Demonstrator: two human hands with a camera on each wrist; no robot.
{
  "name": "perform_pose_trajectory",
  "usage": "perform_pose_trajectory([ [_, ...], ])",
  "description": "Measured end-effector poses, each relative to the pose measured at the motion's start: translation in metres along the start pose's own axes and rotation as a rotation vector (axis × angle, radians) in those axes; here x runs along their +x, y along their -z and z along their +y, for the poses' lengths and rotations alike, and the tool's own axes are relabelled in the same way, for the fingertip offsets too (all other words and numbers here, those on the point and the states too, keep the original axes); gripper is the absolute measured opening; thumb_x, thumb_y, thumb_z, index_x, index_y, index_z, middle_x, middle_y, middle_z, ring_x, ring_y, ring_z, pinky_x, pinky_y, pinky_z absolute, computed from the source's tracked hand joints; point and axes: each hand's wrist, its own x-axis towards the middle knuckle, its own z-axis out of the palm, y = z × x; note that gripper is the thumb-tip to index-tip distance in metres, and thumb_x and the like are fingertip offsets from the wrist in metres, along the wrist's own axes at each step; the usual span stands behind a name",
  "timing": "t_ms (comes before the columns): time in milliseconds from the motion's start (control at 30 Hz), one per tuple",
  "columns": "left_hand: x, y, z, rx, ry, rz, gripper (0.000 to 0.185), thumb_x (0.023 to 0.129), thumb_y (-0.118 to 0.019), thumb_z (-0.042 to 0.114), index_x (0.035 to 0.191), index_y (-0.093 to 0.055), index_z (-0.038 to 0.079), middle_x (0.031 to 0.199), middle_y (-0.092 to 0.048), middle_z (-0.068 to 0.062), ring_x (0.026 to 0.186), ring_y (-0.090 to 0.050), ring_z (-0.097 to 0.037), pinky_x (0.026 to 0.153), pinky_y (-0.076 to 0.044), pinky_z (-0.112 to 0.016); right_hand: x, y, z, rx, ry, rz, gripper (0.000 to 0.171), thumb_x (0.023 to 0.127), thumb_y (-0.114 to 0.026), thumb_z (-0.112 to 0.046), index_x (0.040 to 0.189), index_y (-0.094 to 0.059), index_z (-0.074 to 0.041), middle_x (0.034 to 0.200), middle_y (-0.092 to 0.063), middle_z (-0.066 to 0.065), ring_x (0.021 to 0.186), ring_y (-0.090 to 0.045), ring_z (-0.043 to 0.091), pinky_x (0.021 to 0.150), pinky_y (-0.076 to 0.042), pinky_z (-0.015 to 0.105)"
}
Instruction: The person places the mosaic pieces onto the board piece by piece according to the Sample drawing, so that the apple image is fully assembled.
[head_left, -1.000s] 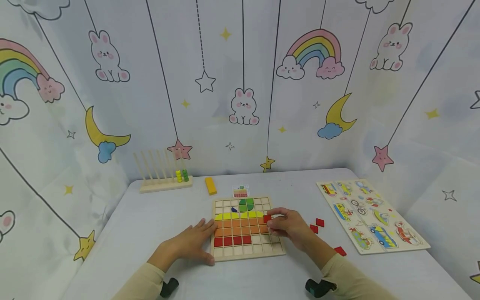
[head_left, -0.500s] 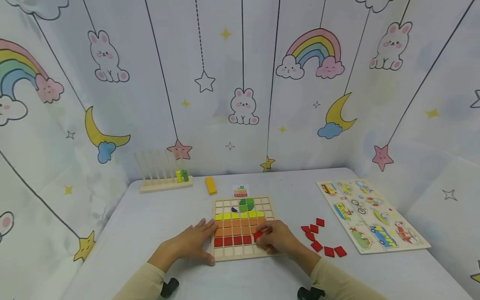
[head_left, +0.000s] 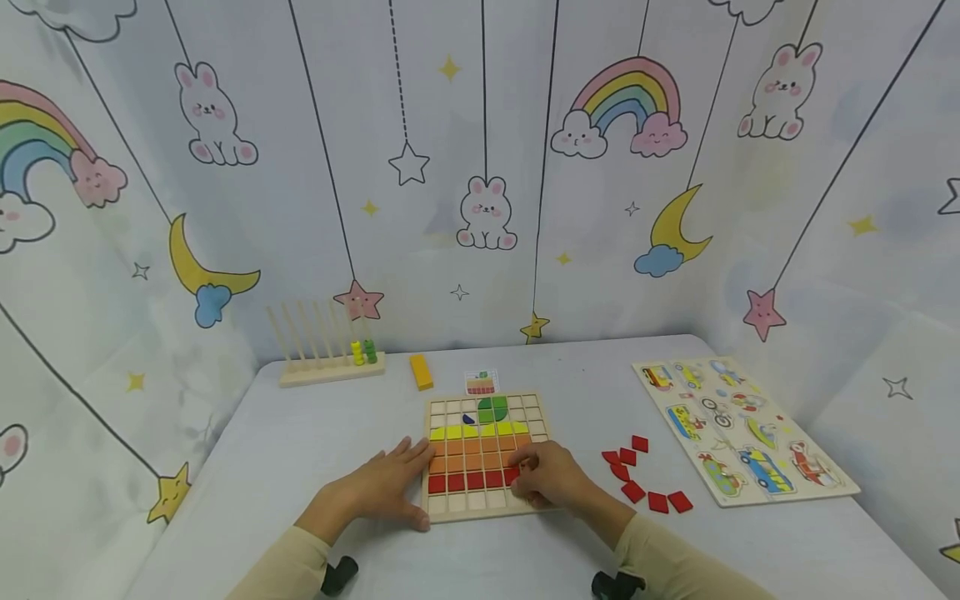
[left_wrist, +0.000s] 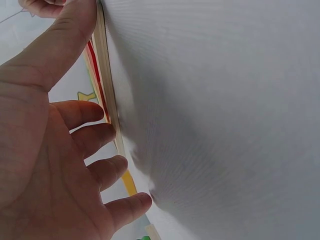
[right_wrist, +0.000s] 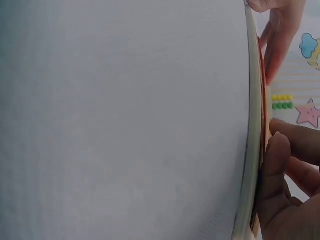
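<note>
Low in the frame's centre, the right hand [head_left: 551, 479] has brought its red tile [head_left: 512, 476] down into the board [head_left: 450, 504]'s red row, fingertips pressing; the left hand [head_left: 390, 483], spread, steadies the board's edge.

Left hand [head_left: 386, 487] flat against grid board [head_left: 486, 454] left edge, right hand [head_left: 551, 477] fingertips on red tile [head_left: 512, 476] in red row, loose red tiles [head_left: 643, 479] just right of it.
</note>
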Motion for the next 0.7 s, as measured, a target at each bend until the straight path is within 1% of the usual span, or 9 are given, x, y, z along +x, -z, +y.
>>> perform_pose_trajectory([
  [67, 0.001, 0.0, -0.001, 0.001, -0.003, 0.0, 0.116, 0.07, -0.086, 0.061, 0.161, -0.032, 0.013, 0.168, -0.027, -0.008, 0.156, -0.018, -0.038, 0.12, -0.021, -0.067, 0.0, 0.008, 0.0, 0.044, -0.01, 0.003, 0.036, 0.083, -0.082, -0.011, 0.118, -0.071, -0.009, 0.088, -0.06, 0.009, 0.063, -0.059, 0.019, 0.052, -0.051, 0.023],
  [133, 0.001, -0.001, -0.001, 0.0, -0.007, 0.0, 0.116, 0.07, -0.085, 0.062, 0.161, -0.032, 0.013, 0.168, -0.027, -0.008, 0.156, -0.018, -0.038, 0.12, -0.021, -0.067, 0.0, 0.025, 0.0, 0.103, -0.024, 0.024, 0.037, 0.087, -0.08, -0.012, 0.122, -0.069, -0.007, 0.091, -0.061, 0.01, 0.068, -0.059, 0.02, 0.055, -0.052, 0.025],
  [200, 0.001, -0.001, -0.001, -0.004, -0.007, -0.001, 0.115, 0.07, -0.085, 0.062, 0.16, -0.033, 0.013, 0.168, -0.028, -0.008, 0.156, -0.018, -0.038, 0.12, -0.021, -0.066, -0.001, 0.052, 0.003, 0.168, -0.039, 0.065, 0.04, 0.091, -0.077, -0.015, 0.128, -0.066, -0.005, 0.094, -0.063, 0.009, 0.072, -0.059, 0.021, 0.059, -0.052, 0.027],
  [333, -0.001, 0.001, 0.0, -0.017, -0.009, -0.002, 0.115, 0.07, -0.086, 0.06, 0.16, -0.034, 0.012, 0.167, -0.029, -0.009, 0.156, -0.019, -0.038, 0.12, -0.022, -0.066, -0.005, 0.122, 0.019, 0.242, -0.096, 0.151, 0.048, 0.095, -0.073, -0.021, 0.138, -0.059, -0.003, 0.097, -0.065, 0.011, 0.078, -0.061, 0.022, 0.067, -0.055, 0.028],
  [400, -0.002, 0.001, 0.001, -0.017, -0.01, -0.001, 0.114, 0.07, -0.086, 0.059, 0.16, -0.034, 0.011, 0.167, -0.029, -0.01, 0.155, -0.019, -0.039, 0.119, -0.022, -0.066, -0.009, 0.152, 0.032, 0.216, -0.134, 0.184, 0.052, 0.096, -0.072, -0.023, 0.141, -0.056, -0.002, 0.101, -0.066, 0.011, 0.083, -0.061, 0.023, 0.069, -0.056, 0.028],
  [433, -0.002, 0.001, 0.001, -0.017, -0.009, -0.001, 0.114, 0.07, -0.087, 0.059, 0.16, -0.034, 0.011, 0.167, -0.029, -0.01, 0.155, -0.019, -0.039, 0.119, -0.022, -0.067, -0.01, 0.164, 0.039, 0.185, -0.149, 0.192, 0.052, 0.097, -0.071, -0.024, 0.141, -0.055, -0.001, 0.102, -0.067, 0.012, 0.084, -0.061, 0.024, 0.07, -0.056, 0.029],
  [500, -0.002, 0.001, 0.001, -0.01, -0.006, 0.0, 0.114, 0.07, -0.086, 0.059, 0.16, -0.034, 0.011, 0.167, -0.029, -0.01, 0.155, -0.019, -0.039, 0.119, -0.022, -0.066, -0.012, 0.18, 0.052, 0.116, -0.174, 0.202, 0.051, 0.098, -0.07, -0.022, 0.14, -0.055, 0.0, 0.103, -0.067, 0.011, 0.085, -0.061, 0.024, 0.071, -0.057, 0.029],
  [600, -0.003, 0.001, 0.002, -0.001, -0.002, 0.0, 0.114, 0.07, -0.086, 0.059, 0.16, -0.034, 0.011, 0.167, -0.029, -0.01, 0.155, -0.019, -0.038, 0.12, -0.023, -0.066, -0.012, 0.187, 0.066, 0.0, -0.197, 0.199, 0.046, 0.095, -0.071, -0.018, 0.134, -0.059, 0.002, 0.1, -0.067, 0.009, 0.08, -0.059, 0.024, 0.067, -0.053, 0.03],
  [700, -0.002, 0.001, 0.002, 0.0, -0.004, -0.002, 0.114, 0.071, -0.086, 0.059, 0.16, -0.034, 0.011, 0.167, -0.029, -0.009, 0.156, -0.019, -0.038, 0.12, -0.023, -0.066, -0.011, 0.182, 0.072, -0.11, -0.204, 0.2, 0.039, 0.091, -0.074, -0.014, 0.126, -0.064, 0.001, 0.095, -0.066, 0.009, 0.075, -0.058, 0.023, 0.064, -0.05, 0.03],
])
